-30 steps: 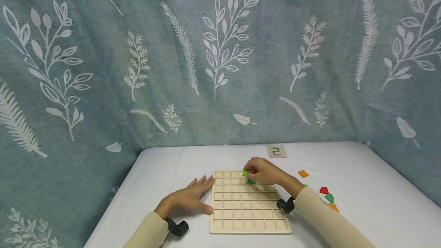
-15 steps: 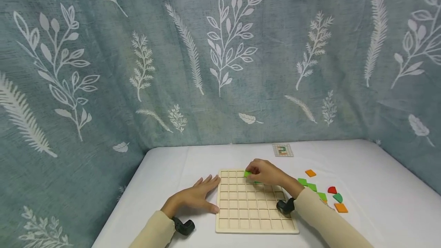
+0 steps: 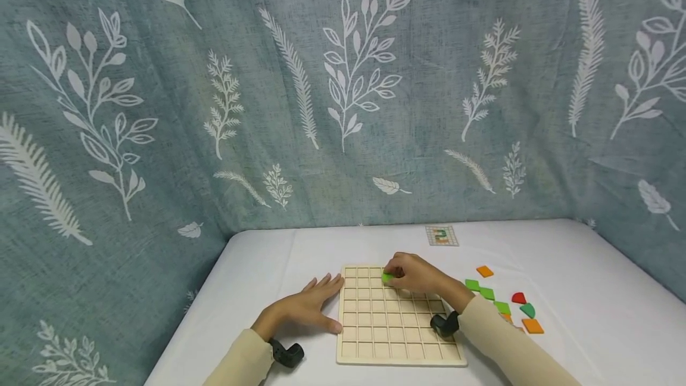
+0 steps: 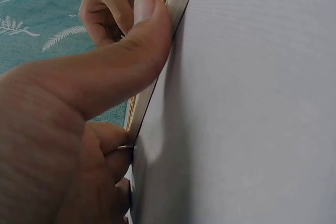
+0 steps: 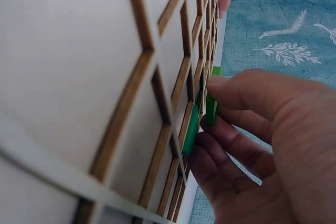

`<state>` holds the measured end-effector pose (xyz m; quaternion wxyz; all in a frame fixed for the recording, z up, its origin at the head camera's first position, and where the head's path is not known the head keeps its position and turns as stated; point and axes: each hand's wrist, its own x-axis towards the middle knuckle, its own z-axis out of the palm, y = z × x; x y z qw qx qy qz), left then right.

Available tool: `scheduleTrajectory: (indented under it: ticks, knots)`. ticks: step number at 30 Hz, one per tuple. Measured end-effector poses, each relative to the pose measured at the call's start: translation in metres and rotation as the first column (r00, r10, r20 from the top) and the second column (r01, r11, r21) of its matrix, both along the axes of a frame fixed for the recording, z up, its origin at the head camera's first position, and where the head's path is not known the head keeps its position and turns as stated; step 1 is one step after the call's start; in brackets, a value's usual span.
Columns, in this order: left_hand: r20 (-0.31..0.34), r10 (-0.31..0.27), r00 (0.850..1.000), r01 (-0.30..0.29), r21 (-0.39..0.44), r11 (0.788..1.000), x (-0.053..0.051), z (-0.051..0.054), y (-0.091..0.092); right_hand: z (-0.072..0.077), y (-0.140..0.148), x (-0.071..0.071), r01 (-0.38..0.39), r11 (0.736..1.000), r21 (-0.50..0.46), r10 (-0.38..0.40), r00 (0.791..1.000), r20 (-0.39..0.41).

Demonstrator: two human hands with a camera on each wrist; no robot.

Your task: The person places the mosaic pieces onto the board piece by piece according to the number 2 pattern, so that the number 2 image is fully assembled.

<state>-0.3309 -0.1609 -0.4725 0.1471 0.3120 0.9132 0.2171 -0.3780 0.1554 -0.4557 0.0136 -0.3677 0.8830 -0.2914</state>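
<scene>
A pale wooden grid board (image 3: 380, 350) lies on the white table. My left hand (image 3: 302, 308) rests at its left edge with fingers spread and straight; in the left wrist view the thumb (image 4: 144, 35) touches the board's side. Over the back rows, my right hand (image 3: 415, 276) pinches a light green tile (image 5: 211, 109) between thumb and fingers. The right wrist view has that tile on edge, just off the grid. A darker green piece (image 5: 191, 132) sits in a cell close to the fingertips; in the head view the right hand hides it.
Right of the board lie several loose pieces: light green squares (image 3: 486, 293), orange squares (image 3: 485, 271), a red quarter-round (image 3: 518, 298) and a green quarter-round (image 3: 527, 310). A small card with a coloured grid pattern (image 3: 442, 235) lies behind the board. A leaf-print curtain (image 3: 343, 183) hangs at the back.
My right hand has moved slightly left and nearer to me over the board, still holding the light green tile. The head view has shifted a little. My left hand has stayed at the board's edge.
</scene>
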Motion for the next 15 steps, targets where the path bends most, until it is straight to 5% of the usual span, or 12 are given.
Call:
scheduleTrajectory:
  ticks: [15]
  knots:
    - [-0.001, 0.01, 1.0, -0.01, -0.002, 1.0, -0.0001, -0.0006, -0.0001, 0.0024, -0.0011, 0.0011, -0.004, 1.0, 0.027, 0.003, 1.0, 0.018]
